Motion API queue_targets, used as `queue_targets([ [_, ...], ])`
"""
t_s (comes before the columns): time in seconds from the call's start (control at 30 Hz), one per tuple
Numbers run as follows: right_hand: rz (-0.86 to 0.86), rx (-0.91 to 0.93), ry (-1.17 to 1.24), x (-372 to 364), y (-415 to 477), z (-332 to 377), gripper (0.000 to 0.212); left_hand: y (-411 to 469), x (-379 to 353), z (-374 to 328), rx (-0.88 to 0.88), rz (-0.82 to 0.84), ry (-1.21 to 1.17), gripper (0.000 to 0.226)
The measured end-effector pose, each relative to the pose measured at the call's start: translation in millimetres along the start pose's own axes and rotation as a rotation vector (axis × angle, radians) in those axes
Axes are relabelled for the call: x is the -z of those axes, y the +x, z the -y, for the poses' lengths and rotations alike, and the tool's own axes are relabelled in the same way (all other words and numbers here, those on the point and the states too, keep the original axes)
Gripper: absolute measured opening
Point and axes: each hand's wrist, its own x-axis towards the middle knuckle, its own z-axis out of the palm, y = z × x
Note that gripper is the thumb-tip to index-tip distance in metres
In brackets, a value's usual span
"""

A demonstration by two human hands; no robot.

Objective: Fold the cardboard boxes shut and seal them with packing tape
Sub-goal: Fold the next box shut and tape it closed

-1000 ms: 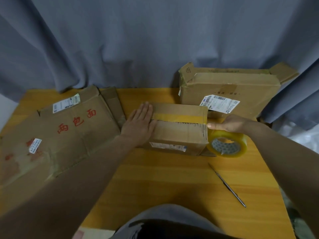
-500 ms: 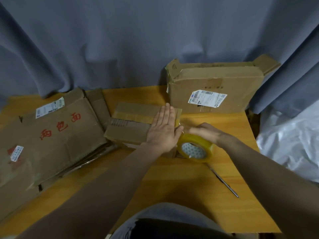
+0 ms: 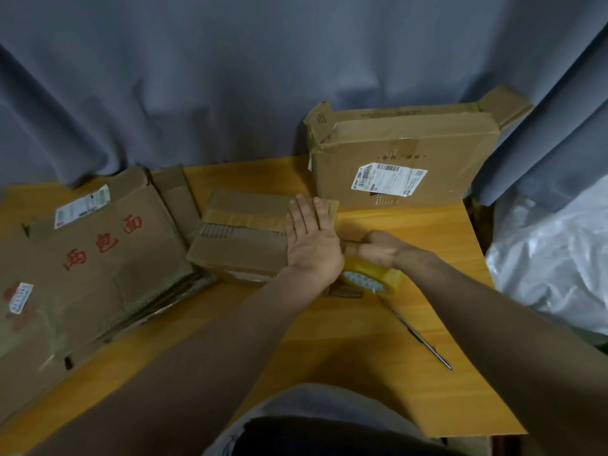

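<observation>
Grey-blue curtain (image 3: 230, 77) hangs behind an orange wooden table (image 3: 329, 340). At its left lies a flattened cardboard sheet (image 3: 108, 291) printed with three red Chinese characters (image 3: 103, 241), too skewed to read surely; it bears a white barcode label (image 3: 82, 205) near its far edge and a small red-and-white sticker (image 3: 20, 296) near its left end. A large box (image 3: 404, 149) stands at the back right with loose flaps and a white shipping label (image 3: 390, 179), its print too small to read. Between them sits the small box (image 3: 240, 245), its top flaps down. The left hand (image 3: 312, 245) lies flat on its right end, fingers straight and close together. Just beside it the right hand (image 3: 378, 248) curls its fingers round a yellowish tape roll (image 3: 371, 279) at the box's right edge. A thin metal tool (image 3: 421, 337) lies nearer, and white plastic (image 3: 552, 264) is heaped off the table's right side.
</observation>
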Motion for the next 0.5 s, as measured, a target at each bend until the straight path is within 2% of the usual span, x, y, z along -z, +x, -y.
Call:
queue_targets([
  [0.07, 0.067, -0.021, 0.042, 2.5, -0.6, 0.6, 0.077, 3.2, 7.8, 8.5, -0.112, 0.04, 0.048, 0.077],
  [0.17, 0.151, 0.05, 0.046, 0.6, -2.5, 6.9, 0.044, 1.2, 13.8, 19.8, -0.227, 0.086, 0.093, 0.077],
  [0.27, 0.14, 0.078, 0.031, -6.5, -6.7, 11.3, 0.032, -13.3, 9.1, 19.3, -0.248, 0.099, 0.111, 0.082],
  [0.37, 0.176, 0.044, 0.027, -9.8, -12.0, 3.6, 0.036, -31.8, 0.4, 6.5, -0.289, 0.079, 0.145, 0.08],
  [0.5, 0.206, 0.07, 0.089, -10.7, -26.2, -6.6, 0.051, -41.4, -9.7, -2.7, -0.519, 0.039, 0.233, 0.079],
])
